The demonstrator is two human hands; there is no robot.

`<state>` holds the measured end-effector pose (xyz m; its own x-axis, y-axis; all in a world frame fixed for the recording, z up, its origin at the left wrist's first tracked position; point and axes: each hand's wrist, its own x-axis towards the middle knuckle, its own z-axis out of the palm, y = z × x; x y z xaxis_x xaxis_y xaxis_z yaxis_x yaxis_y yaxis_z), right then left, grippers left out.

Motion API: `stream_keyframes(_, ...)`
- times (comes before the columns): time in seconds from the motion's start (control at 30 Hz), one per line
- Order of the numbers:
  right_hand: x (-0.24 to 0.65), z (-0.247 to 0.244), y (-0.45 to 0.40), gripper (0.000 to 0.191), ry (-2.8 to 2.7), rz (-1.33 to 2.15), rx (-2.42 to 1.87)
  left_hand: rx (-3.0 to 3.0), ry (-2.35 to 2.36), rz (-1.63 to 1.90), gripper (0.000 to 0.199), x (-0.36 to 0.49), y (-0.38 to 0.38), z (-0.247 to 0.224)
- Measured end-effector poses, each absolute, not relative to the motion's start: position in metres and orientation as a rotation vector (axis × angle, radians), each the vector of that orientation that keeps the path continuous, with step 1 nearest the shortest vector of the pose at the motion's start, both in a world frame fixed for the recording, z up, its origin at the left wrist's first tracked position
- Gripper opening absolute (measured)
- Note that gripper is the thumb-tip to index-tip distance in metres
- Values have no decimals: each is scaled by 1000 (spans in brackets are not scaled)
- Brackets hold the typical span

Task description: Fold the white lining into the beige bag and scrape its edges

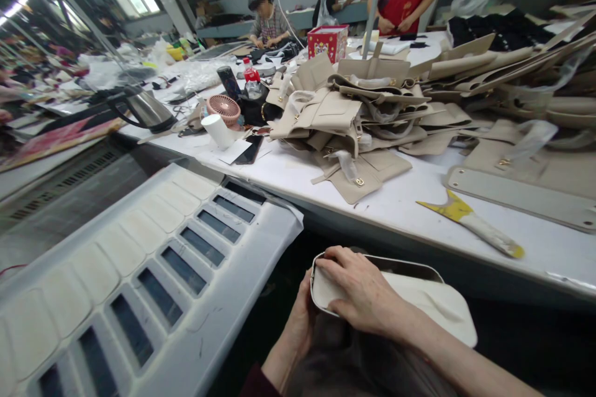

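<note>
A cream bag piece (419, 298) with rounded ends and a raised thin edge lies across my lap, below the table's front edge. My left hand (300, 316) is wrapped around its left end from below, with most fingers hidden behind it. Over the top comes my right hand (361, 285), its fingers bent onto the left end and the thumb pressed against the cream face. Both hands are closed on the same piece. The dark inner side shows along its far edge.
A white panel (251, 260) with dark slots and a row of cream rounded pieces (97, 260) stands at left. On the table lie beige bag parts (326, 111), a yellow-ended scraper (465, 217), a pink fan (223, 110) and a steel kettle (146, 108). Several people work beyond.
</note>
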<state>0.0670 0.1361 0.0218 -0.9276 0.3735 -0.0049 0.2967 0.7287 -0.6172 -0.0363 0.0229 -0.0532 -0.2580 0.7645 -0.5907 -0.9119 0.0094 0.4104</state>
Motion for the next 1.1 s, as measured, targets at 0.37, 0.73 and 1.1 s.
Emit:
stream_keyframes(0.37, 82, 15, 124, 43, -2679, 981, -612, -193, 963, 1594, 48, -36, 18, -55)
stream_keyframes(0.73, 81, 14, 122, 46, -2721, 947, -623, -54, 1014, 1519, 57, -44, 12, -55)
stream_keyframes(1.1, 84, 12, 125, 45, -2689, 1001, -618, 134, 1190, 1355, 46, -60, 9, -40)
